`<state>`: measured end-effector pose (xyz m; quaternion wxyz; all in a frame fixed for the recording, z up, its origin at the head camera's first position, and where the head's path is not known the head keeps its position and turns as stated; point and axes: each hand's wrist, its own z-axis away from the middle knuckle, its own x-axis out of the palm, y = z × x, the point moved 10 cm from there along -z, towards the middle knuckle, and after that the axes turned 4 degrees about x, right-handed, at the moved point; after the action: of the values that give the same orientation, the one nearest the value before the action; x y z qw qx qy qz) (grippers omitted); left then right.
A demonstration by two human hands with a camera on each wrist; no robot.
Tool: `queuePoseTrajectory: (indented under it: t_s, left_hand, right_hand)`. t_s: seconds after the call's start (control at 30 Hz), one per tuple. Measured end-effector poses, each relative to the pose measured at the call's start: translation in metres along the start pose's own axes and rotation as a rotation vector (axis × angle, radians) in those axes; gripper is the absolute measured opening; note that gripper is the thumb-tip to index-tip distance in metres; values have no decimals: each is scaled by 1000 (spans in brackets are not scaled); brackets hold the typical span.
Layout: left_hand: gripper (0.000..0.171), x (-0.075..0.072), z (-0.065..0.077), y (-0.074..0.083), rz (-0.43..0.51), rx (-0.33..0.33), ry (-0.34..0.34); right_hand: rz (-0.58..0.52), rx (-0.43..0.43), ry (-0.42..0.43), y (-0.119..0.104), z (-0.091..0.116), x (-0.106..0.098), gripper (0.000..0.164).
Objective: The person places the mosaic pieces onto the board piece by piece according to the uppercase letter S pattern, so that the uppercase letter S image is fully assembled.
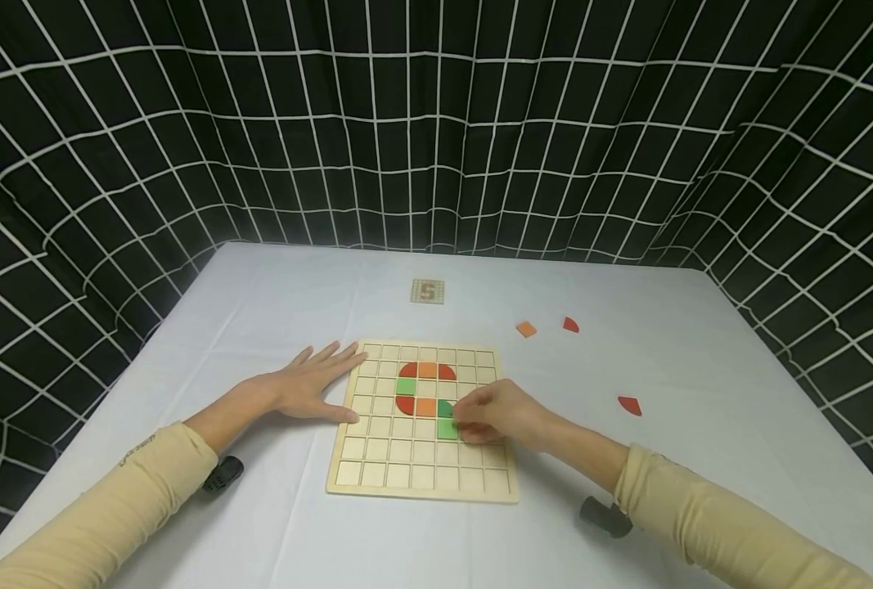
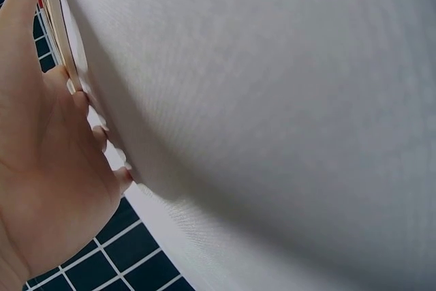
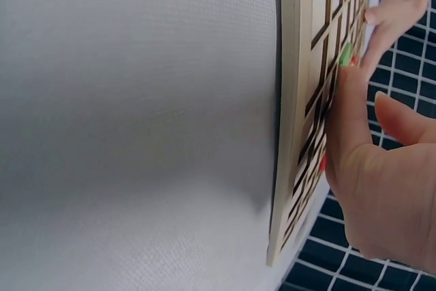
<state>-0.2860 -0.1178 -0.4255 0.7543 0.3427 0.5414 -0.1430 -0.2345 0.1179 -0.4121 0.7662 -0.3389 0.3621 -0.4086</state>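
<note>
In the head view, the left hand (image 1: 307, 393) lies flat, fingers straight and spread wide, its thumb and fingertips on the left border of the wooden grid board (image 1: 399, 474). The right hand (image 1: 498, 413) arches over the board's right half, fingers bent down at the dark green quarter-circle tile (image 1: 445, 408), which sits just beyond the light green square tile (image 1: 447, 429). The left wrist view shows the palm turned sideways beside the board's edge. In the right wrist view, one digit reaches the board, another bends apart; whether they pinch a tile, I cannot tell.
</note>
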Motion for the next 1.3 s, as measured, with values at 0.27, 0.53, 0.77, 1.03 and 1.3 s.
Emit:
queuePoseTrajectory:
  t_s: [0.27,0.53,0.77,1.03,1.3]
  left_hand:
    - [103,-3,2,6,-5,-10,-25]
    - [102,-3,1,6,-17,-7,-32]
    - [103,-4,2,6,-12,-16,-36]
    - [102,-5,3,8,-9,-5,-28]
    - [102,-4,2,7,-9,1,-23]
  right_hand:
    - [-63,-30,-49,3,-2,-11,25]
    - [-174,-34,-63,5,4,-33,41]
    - [-256,-39,-45,7,11,-61,54]
    - [-287,-74,-26,10,20,-90,61]
    - [-281,-62,9,22,26,-118,64]
